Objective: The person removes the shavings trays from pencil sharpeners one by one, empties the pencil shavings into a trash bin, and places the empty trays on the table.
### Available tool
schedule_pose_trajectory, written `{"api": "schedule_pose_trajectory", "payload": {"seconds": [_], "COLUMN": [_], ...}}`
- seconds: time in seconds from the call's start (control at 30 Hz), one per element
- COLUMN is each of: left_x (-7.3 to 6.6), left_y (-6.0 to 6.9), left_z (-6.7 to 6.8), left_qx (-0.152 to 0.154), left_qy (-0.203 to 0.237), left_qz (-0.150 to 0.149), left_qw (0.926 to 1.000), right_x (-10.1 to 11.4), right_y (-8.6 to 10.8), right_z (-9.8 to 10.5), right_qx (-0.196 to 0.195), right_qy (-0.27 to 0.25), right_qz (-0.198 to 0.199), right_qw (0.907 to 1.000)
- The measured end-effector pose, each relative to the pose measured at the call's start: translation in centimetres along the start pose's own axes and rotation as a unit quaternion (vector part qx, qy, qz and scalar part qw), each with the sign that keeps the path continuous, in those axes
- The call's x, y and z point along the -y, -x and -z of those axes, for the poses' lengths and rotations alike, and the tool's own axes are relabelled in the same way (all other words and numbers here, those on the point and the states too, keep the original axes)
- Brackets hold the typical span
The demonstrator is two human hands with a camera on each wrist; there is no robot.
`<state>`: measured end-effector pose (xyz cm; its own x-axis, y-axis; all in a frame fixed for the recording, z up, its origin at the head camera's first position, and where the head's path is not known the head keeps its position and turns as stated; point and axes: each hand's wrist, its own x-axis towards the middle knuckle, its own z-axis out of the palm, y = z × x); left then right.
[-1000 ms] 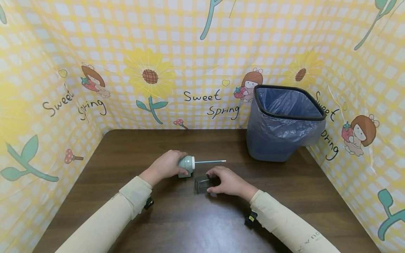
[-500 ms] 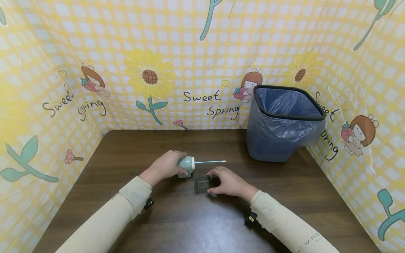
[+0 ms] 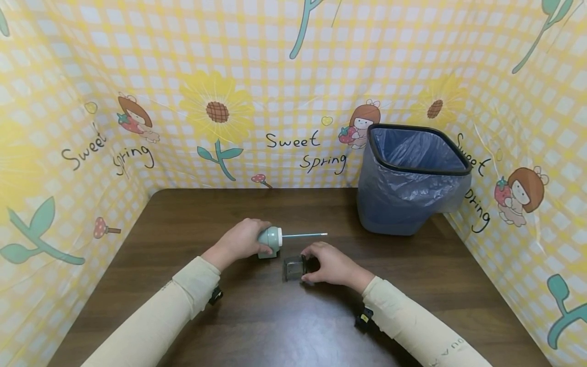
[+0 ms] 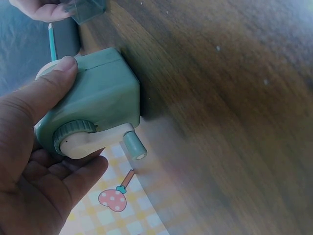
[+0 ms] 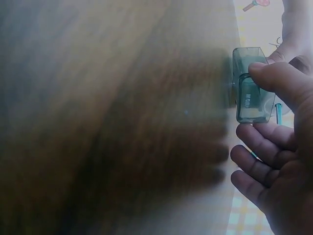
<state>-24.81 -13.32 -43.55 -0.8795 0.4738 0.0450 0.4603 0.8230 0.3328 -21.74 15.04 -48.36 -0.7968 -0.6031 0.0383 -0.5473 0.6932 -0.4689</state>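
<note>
My left hand (image 3: 240, 238) grips a green crank pencil sharpener (image 4: 110, 90) with its thumb on top and fingers beneath. The sharpener's white-and-green crank (image 4: 100, 139) faces the left wrist camera. A light blue pencil (image 3: 304, 235) sticks out of its white front, pointing right. In my right hand (image 3: 331, 262) is a smoky, see-through shavings container (image 3: 294, 268), pinched between thumb and fingers. Small lettering shows on that container in the right wrist view. It is held just right of and nearer than the sharpener, apart from it. Whether shavings lie inside cannot be made out.
A blue-grey waste bin (image 3: 390, 214) with a black rim and plastic liner stands at the back right of the dark wooden table (image 3: 206, 326). Yellow checked cloth (image 3: 293, 92) hangs around the back and sides.
My right hand and the shavings container have shifted very slightly to the right. The left hand, sharpener and pencil look still.
</note>
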Motion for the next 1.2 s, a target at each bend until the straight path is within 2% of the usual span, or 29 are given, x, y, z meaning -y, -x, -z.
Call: {"api": "schedule_pose_trajectory", "payload": {"seconds": [0.33, 0.83, 1.03, 1.2], "left_x": [-0.31, 0.40, 0.27, 0.29], "left_y": [0.11, -0.30, -0.42, -0.47], "left_z": [0.27, 0.32, 0.51, 0.33], "left_qx": [0.006, 0.010, 0.011, 0.013], "left_qy": [0.005, 0.015, 0.018, 0.028], "left_qz": [0.000, -0.009, -0.012, -0.004], "left_qw": [1.0000, 0.9998, 0.9997, 0.9995], "right_x": [0.00, -0.09, 0.00, 0.05], "right_y": [0.12, -0.02, 0.11, 0.17], "right_z": [0.14, 0.00, 0.07, 0.09], "right_qx": [0.000, -0.004, -0.008, -0.007], "right_qy": [0.013, 0.044, 0.058, 0.065], "right_qz": [0.002, 0.014, 0.018, 0.019], "right_qw": [0.9999, 0.9989, 0.9981, 0.9977]}}
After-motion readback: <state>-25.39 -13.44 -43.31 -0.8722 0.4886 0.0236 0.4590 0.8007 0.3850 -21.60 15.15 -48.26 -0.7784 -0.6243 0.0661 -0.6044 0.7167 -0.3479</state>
